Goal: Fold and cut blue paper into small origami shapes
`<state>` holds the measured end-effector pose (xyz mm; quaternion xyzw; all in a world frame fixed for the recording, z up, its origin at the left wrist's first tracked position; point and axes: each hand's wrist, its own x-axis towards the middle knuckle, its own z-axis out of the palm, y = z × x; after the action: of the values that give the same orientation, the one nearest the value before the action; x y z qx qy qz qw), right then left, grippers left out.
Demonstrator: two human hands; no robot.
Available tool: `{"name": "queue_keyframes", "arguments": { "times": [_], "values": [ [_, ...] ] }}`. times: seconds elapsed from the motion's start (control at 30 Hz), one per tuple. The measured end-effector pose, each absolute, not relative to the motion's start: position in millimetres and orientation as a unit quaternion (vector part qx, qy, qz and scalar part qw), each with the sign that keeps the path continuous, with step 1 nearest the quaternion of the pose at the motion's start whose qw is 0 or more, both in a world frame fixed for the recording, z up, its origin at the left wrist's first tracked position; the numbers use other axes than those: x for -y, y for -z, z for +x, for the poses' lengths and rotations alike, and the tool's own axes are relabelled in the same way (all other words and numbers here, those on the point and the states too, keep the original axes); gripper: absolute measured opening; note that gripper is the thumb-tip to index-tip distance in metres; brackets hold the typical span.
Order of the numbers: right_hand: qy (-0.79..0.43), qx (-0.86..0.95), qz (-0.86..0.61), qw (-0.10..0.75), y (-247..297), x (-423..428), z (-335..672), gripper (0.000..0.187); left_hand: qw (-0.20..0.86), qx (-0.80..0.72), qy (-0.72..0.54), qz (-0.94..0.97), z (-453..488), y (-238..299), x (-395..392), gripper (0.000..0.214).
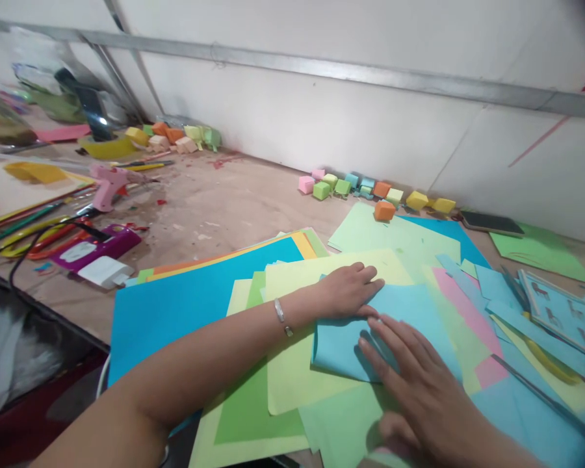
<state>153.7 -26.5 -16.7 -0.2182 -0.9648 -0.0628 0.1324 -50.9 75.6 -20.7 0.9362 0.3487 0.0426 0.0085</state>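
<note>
A light blue sheet of paper (341,344) lies in front of me with its left part folded over, the fold running along its left edge. My left hand (351,290) presses on the sheet's upper part, fingers slightly bent and a little apart. Across the sheet's lower right, my right hand (409,370) lies with its fingers stretched out, their tips near the left thumb. Under the blue sheet is a pale yellow sheet (292,383), on top of green and darker blue sheets (175,318).
Small folded paper cubes (341,187) line the wall, with more cubes (175,136) farther left. A pink glue gun (110,185), a purple power strip (100,247) and a white plug (106,271) lie left. Scissors (550,361), paper strips and a dark phone-like slab (491,223) are right.
</note>
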Motion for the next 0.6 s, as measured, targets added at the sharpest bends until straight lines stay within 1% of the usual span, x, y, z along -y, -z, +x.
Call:
{"name": "queue_keyframes", "arguments": {
  "times": [0.03, 0.1, 0.2, 0.33, 0.5, 0.6],
  "values": [
    [0.068, 0.966, -0.213, 0.130, 18, 25, 151, 0.081, 0.008, -0.348, -0.045, 0.937, -51, 21, -75, 0.065],
    [0.077, 0.970, -0.197, 0.118, 21, 25, 145, 0.084, 0.009, -0.348, -0.049, 0.936, -51, 20, -75, 0.062],
    [0.095, 0.972, -0.186, 0.106, 21, 31, 137, 0.079, 0.007, -0.347, -0.050, 0.936, -51, 18, -75, 0.062],
    [0.084, 0.973, -0.178, 0.122, 22, 31, 132, 0.079, 0.001, -0.352, -0.050, 0.935, -50, 18, -75, 0.060],
    [0.055, 0.968, -0.188, 0.157, 36, 31, 119, 0.086, -0.001, -0.349, -0.049, 0.936, -50, 20, -76, 0.060],
    [0.039, 0.971, -0.172, 0.160, 40, 36, 108, 0.089, 0.002, -0.352, -0.047, 0.935, -50, 20, -76, 0.062]
  ]
}}
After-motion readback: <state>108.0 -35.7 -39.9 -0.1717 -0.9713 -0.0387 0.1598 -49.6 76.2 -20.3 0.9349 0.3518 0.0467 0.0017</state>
